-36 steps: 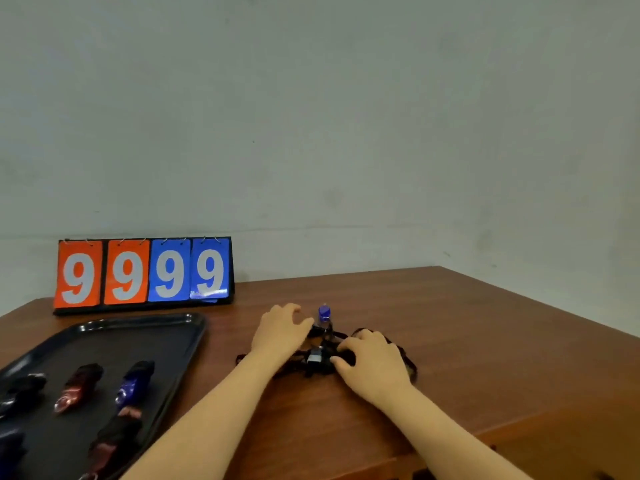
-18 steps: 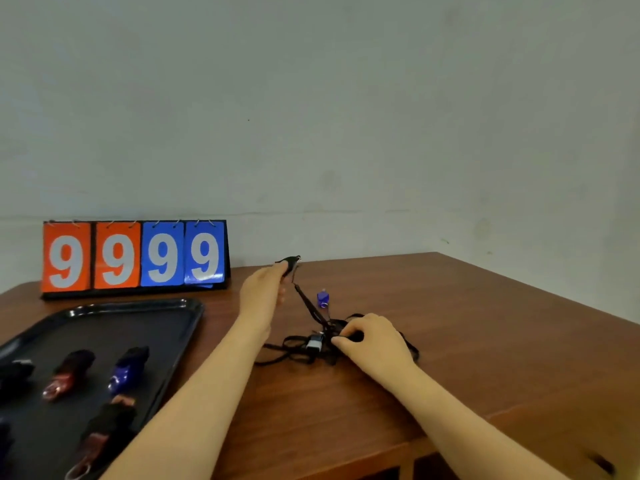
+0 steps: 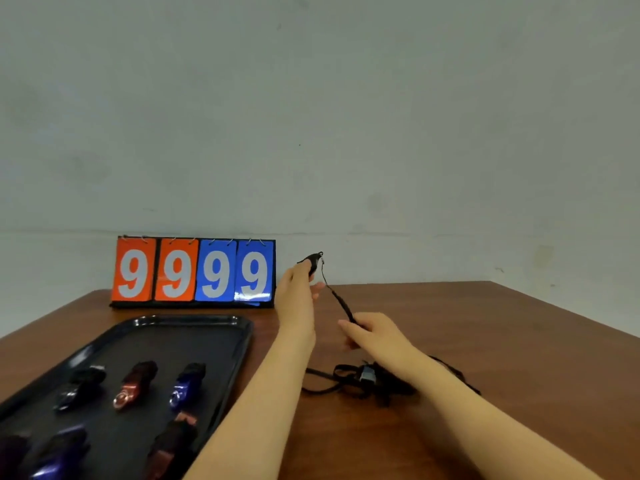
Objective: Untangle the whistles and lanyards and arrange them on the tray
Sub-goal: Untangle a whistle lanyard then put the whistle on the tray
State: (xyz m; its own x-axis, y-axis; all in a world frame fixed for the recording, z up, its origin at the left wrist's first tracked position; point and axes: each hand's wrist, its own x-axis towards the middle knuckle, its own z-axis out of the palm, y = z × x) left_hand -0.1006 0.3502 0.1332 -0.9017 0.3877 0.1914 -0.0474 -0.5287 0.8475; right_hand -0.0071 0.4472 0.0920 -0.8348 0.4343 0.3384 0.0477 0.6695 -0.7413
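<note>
Whistle (image 3: 313,262) first: I pinch the black one in my left hand (image 3: 294,299), lifted well above the table (image 3: 502,341) and just beside the right end of the scoreboard (image 3: 194,270), so its lanyard (image 3: 341,303) draws out in a taut line. That line runs down from the whistle to my right hand (image 3: 375,336), whose fingers are curled round the cord nearer to me than the scoreboard; I hold it there, I think, so that the pull parts this one cord from the rest instead of dragging everything along. The remaining tangle (image 3: 367,379) of black cords lies on the table under my right wrist, well in front of the scoreboard, with a small silvery piece in it that I take for another whistle. Whether my cord is free of that knot yet, I cannot tell, since my hand hides the join. In front of the scoreboard, to its left side, sits the black tray (image 3: 242,336), where several whistles already lie in rows, among them a red whistle (image 3: 135,384) and a blue whistle (image 3: 187,384), each with its cord bundled. This one should join them once it comes clear.
</note>
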